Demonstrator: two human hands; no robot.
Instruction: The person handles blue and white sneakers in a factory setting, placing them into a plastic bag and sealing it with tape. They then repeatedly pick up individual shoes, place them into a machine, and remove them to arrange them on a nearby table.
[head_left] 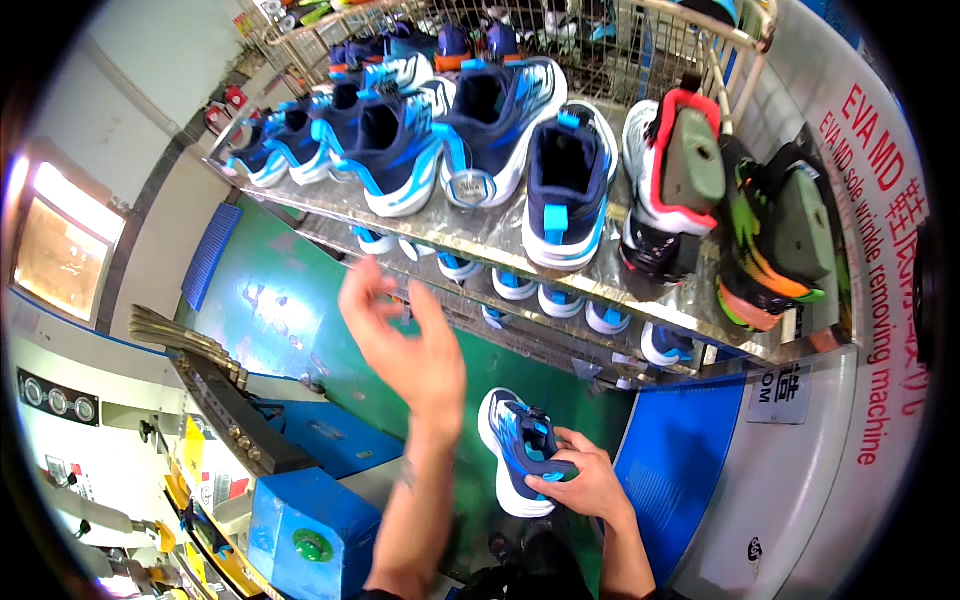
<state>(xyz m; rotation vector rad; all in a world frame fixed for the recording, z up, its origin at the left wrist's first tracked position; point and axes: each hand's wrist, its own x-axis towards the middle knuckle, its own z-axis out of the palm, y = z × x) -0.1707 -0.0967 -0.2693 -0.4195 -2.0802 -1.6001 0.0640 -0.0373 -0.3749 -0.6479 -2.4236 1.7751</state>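
My right hand [585,480] grips a navy, blue and white sneaker [515,445] by its heel collar, low in front of my body. The shoe's toe points up and to the left, and its white sole edge faces left. My left hand [405,340] is raised in front of the rack, slightly blurred, with its fingers apart and nothing in them. Beyond it, a row of similar sneakers [385,155] stands on the rack's upper shelf [490,235]. One navy shoe [567,190] there has its heel toward me.
To the right on the shelf stand a red-lined shoe [680,170] and a black, green and orange shoe [775,240], both with grey-green inserts. More shoes fill the lower shelf. A grey machine [800,470] is at right. Blue equipment with a green button [313,545] lies at lower left.
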